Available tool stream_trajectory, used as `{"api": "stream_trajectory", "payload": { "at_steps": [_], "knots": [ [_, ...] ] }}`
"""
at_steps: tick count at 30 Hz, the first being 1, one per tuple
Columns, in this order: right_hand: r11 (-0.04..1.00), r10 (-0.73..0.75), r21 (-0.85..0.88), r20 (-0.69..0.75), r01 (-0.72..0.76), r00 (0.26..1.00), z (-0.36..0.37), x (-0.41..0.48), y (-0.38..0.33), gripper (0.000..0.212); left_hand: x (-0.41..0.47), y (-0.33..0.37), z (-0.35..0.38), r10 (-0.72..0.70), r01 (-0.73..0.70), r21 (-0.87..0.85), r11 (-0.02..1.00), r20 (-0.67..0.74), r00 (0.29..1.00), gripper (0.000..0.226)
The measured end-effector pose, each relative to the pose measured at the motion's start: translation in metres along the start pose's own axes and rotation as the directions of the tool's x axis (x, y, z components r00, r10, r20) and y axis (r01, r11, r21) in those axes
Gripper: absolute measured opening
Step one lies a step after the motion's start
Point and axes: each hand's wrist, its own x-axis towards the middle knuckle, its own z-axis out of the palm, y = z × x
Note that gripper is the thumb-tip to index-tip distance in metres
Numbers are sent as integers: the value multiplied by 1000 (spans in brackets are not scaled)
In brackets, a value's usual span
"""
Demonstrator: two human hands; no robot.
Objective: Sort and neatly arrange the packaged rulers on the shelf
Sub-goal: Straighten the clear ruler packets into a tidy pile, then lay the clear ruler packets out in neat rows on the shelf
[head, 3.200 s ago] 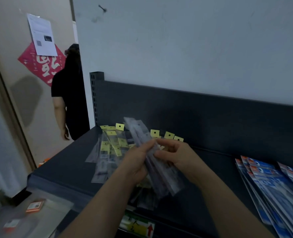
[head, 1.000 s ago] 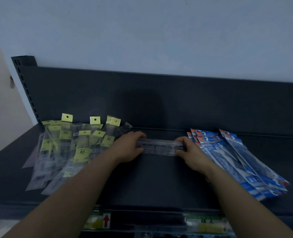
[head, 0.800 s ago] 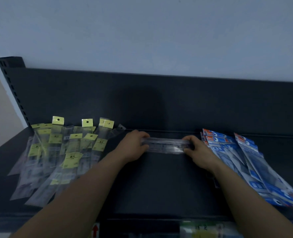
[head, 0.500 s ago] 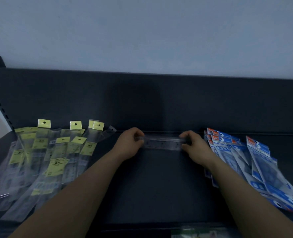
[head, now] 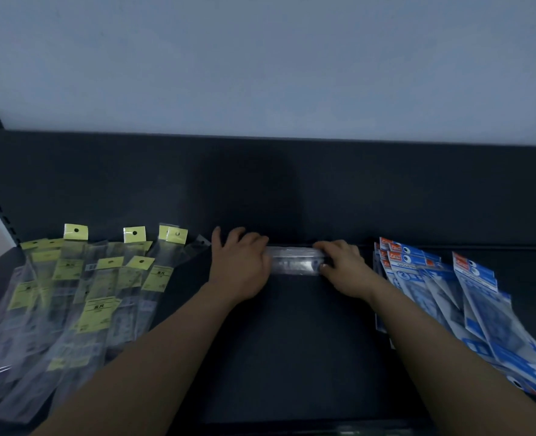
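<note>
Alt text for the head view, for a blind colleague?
The left hand and right hand grip a clear ruler pack crosswise at the back of a dark shelf. Yellow-tagged packs lie left, blue packs right.

Pale wall [head: 260, 58] above — perforated upright [head: 1, 215] at left
</note>
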Motion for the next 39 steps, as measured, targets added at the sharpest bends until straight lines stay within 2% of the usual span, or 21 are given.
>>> {"api": "stream_trajectory", "payload": {
  "at_steps": [3,6,8,11,19,27,31,36,39],
  "knots": [
    [995,-18,-93,-1,17,1000,4,1,-1,54,2,7,-3,-11,3,-188,982,-44,999,60],
    [988,-27,-153,3,27,1000,6,3,-1,57,7,7,2,21,-24,-125,992,-24,999,49],
    [981,-29,-189,28,34,999,8,5,-1,56,7,8,7,76,-70,-60,996,105,992,48],
    [981,-19,-192,81,34,997,13,2,-2,55,2,11,11,72,-59,-53,997,310,948,55],
    [936,32,-350,195,39,980,16,-27,-7,65,-19,15,4,54,-61,3,998,437,898,60],
    [922,87,-387,247,16,965,19,-65,-14,72,-51,25,-10,56,-125,118,985,462,885,63],
    [926,77,-377,259,28,963,18,-80,-19,73,-64,24,-23,119,-214,219,952,378,918,59],
    [926,87,-377,244,12,966,16,-92,-16,72,-80,14,-22,139,-185,163,969,259,956,51],
    [920,89,-392,234,10,968,16,-94,-15,71,-84,12,-20,120,-151,87,985,292,949,50]
  ]
}}
